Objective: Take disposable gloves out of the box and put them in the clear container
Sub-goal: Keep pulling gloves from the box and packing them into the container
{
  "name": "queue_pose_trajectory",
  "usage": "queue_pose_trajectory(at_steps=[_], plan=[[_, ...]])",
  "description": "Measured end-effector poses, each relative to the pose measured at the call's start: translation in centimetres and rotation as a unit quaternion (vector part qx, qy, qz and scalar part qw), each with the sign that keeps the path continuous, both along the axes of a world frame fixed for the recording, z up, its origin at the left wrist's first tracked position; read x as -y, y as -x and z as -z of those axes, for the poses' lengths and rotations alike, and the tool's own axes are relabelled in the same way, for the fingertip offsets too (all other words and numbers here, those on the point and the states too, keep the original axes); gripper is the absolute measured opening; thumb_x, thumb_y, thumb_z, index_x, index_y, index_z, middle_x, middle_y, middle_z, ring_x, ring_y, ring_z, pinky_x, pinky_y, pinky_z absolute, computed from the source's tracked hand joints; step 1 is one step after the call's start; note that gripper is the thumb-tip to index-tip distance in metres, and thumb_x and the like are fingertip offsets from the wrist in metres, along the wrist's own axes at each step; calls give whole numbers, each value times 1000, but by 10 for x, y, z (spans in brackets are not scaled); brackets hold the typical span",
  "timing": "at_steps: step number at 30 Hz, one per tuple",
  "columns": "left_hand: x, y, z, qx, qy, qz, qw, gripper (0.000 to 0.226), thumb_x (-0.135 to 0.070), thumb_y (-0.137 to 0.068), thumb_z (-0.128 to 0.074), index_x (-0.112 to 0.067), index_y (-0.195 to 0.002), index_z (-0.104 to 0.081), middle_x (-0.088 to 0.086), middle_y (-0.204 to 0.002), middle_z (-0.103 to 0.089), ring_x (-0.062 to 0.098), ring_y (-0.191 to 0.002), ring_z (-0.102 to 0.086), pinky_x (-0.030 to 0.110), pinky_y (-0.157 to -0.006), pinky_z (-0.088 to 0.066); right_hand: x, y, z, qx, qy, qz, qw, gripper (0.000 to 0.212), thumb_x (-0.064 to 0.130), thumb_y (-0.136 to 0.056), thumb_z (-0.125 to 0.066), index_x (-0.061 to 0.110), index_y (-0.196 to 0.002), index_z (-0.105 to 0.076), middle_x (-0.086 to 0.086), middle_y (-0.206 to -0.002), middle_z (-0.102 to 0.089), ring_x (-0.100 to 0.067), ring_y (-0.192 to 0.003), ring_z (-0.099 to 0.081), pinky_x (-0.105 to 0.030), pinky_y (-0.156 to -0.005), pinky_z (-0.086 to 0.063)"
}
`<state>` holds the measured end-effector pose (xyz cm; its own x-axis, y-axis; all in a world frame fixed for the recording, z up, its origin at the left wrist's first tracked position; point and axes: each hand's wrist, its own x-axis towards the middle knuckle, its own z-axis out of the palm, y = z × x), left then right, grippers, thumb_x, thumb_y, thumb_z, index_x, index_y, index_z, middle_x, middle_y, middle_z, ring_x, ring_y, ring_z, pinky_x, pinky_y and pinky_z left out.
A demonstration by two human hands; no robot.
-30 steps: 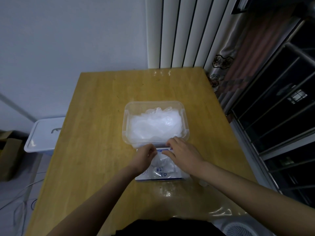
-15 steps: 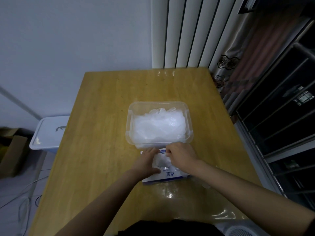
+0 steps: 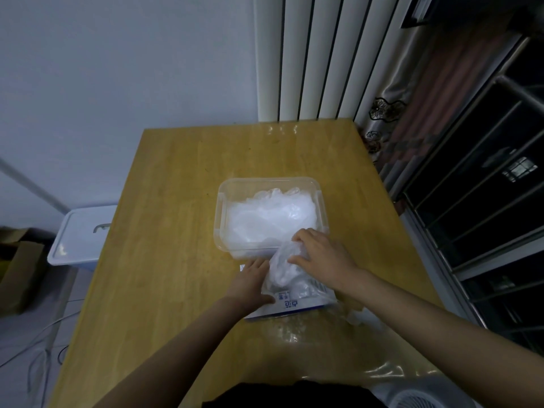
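A clear plastic container (image 3: 221, 219) sits in the middle of the wooden table, heaped with crumpled translucent gloves (image 3: 270, 216). Just in front of it lies the white-and-blue glove box (image 3: 294, 306). My right hand (image 3: 321, 256) grips a bunch of thin gloves (image 3: 284, 265) that rises out of the box toward the container's near rim. My left hand (image 3: 250, 282) rests flat on the box's left side, fingers pointing away, thumb on the box top.
The wooden table (image 3: 176, 231) stretches left and far beyond the container. A white lidded bin (image 3: 81, 234) stands on the floor to the left, beside cardboard boxes (image 3: 17, 266). Loose clear plastic (image 3: 353, 313) lies right of the box. A white fan (image 3: 418, 400) shows at bottom right.
My right hand has lifted a bunch of gloves out of the box and moved it up toward the container's near edge. My left hand stays pressed on the box.
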<state>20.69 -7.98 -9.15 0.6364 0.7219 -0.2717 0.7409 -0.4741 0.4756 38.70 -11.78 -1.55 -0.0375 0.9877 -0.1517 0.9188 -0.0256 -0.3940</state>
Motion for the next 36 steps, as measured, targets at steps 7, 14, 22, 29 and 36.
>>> queue_pose_trajectory(at_steps=[7,14,22,29,36], plan=[[2,1,-3,-27,-4,15,1000,73,-32,-80,-73,-18,-141,-35,-3,-148,-32,16,-136,-27,28,-106,-30,-5,-12,-7,-4,-14,44,999,26,28,-99,-46,19,-85,-67,2,-84,-69,-14,-74,-62,-30,-67,-50],[3,-1,-4,-46,-11,31,998,70,-32,-80,-72,-21,-139,-37,-5,-149,-30,15,-137,-26,28,-106,-32,-15,-32,-30,23,-39,134,990,34,24,-102,-37,14,-93,-68,7,-67,-57,-9,-58,-51,-25,-49,-35],[-13,-10,-31,-7,73,53,996,45,-24,-89,-63,-19,-131,-48,0,-130,-54,13,-111,-54,24,-92,-46,-44,-38,-58,-29,-110,160,981,26,25,-101,-42,17,-100,-67,6,-87,-69,-7,-64,-51,-23,-48,-31],[-45,-20,-87,197,-57,-110,973,27,-20,-85,-68,-16,-102,-46,-7,-101,-45,10,-72,-50,16,-61,-37,-55,-26,-65,-123,-124,112,978,26,15,-100,-43,14,-84,-63,6,-92,-69,-9,-82,-63,-22,-61,-46],[-58,-22,-90,185,19,-102,977,22,-17,-81,-73,-19,-82,-51,-15,-80,-56,4,-61,-54,9,-54,-38,-60,-23,-51,-203,-85,73,973,21,10,-97,-51,-1,-89,-67,4,-76,-63,10,-61,-55,-7,-58,-39]])
